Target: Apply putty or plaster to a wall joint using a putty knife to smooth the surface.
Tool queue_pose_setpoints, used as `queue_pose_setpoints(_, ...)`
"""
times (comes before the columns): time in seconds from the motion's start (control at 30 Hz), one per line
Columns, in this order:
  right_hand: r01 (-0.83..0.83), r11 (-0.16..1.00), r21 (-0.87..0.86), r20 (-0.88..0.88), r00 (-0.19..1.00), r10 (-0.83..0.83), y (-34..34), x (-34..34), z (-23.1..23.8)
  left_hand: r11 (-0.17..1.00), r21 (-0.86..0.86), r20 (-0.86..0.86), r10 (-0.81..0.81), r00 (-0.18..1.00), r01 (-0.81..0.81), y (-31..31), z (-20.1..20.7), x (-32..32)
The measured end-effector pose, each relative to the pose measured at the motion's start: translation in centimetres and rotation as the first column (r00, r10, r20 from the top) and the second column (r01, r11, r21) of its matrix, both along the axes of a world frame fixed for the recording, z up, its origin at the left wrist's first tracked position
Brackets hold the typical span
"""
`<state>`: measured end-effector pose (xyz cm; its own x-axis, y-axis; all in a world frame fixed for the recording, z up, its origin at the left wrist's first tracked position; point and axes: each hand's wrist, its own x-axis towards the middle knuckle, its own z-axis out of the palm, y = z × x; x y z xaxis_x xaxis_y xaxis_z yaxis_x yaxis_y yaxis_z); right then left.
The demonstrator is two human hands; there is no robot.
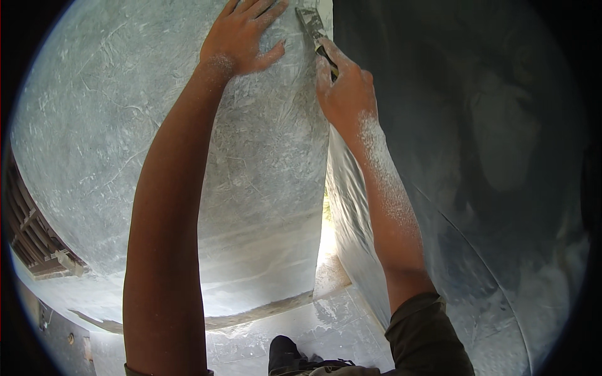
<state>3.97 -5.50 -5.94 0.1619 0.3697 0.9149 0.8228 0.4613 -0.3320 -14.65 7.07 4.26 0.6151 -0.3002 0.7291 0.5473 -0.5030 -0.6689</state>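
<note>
A grey, mottled plastered wall fills the middle and left of the view. My left hand lies on it near the top, fingers spread and holding nothing; its fingertips reach the picture's upper rim. To the right, my right hand grips a putty knife by its dark handle. The blade points up and is smeared with pale material. It is at the wall's right edge; whether it touches the surface I cannot tell. White dust coats my right forearm and, more lightly, my left wrist.
A crinkled translucent plastic sheet hangs beside the wall's right edge, with a bright gap between them. A large dark smooth surface takes up the right side. Brown slats show at the far left. My dark shoe is on the dusty floor below.
</note>
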Motion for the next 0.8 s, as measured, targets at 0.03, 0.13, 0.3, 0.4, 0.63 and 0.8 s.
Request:
queue_pose_setpoints(0.03,0.002,0.999,-0.035,-0.014,1.000,-0.002,-0.3,-0.6,0.8,0.939,0.121,-0.068,-0.314,0.947,0.321,1.7,0.2,-0.5)
queue_pose_setpoints(0.13,0.033,0.990,-0.138,-0.035,0.999,-0.038,-1.2,0.0,0.3,0.942,-0.140,0.014,0.311,0.950,-0.306,-4.0,-0.7,0.9)
queue_pose_setpoints(0.3,0.043,0.994,0.104,0.062,0.997,-0.050,0.1,-0.1,-1.6,0.932,-0.175,0.010,0.325,0.946,-0.318,-4.9,-0.6,0.3)
queue_pose_setpoints(0.4,0.028,1.000,0.004,-0.015,1.000,-0.028,-0.7,-0.7,0.4,0.932,-0.182,-0.009,0.316,0.949,-0.313,-5.0,-0.5,0.2)
queue_pose_setpoints(0.63,0.035,0.989,-0.142,-0.099,0.994,-0.049,-2.0,-2.1,-0.8,0.946,-0.184,-0.004,0.271,0.962,-0.267,-4.2,-0.5,-0.2)
queue_pose_setpoints(0.8,0.067,0.995,-0.080,-0.105,0.992,-0.075,-1.8,-2.8,1.1,0.978,-0.133,0.028,0.166,0.986,-0.161,-3.2,-0.6,-0.1)
